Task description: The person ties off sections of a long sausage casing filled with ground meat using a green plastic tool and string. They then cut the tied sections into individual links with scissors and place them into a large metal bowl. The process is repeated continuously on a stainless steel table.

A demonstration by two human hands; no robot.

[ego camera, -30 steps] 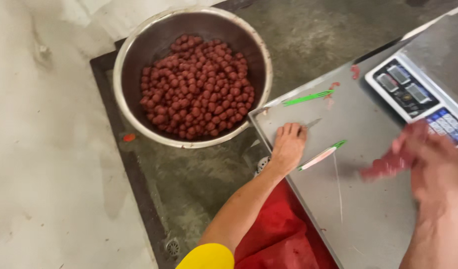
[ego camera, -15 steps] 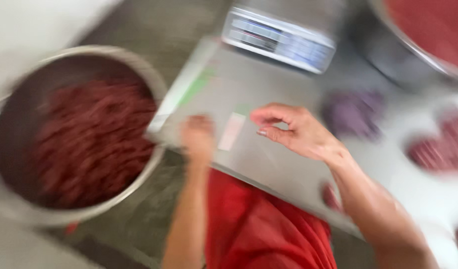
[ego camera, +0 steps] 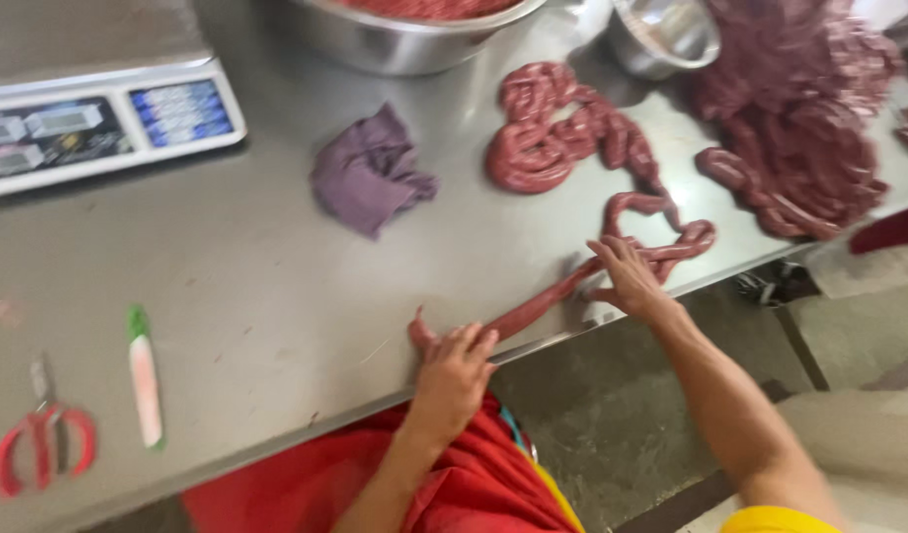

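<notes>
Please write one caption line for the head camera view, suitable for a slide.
Left hand and right hand press a long sausage rope on a steel table, near a purple cloth.

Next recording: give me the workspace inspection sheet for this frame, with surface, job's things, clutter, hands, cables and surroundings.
Surface: steel table, a few specks on it.
Job's things: a sausage rope runs along the near edge; further coils and a heaped pile of links lie behind it.
Clutter: purple cloth, scale, red-handled scissors, green-and-white stick, large steel bowl, small steel bowl.
Hands: left hand rests on the rope's end; right hand presses the rope further along. Whether either grips it is unclear.
Cables: nothing seen.
Surroundings: grey floor below the table edge; red apron at the person's front.
</notes>
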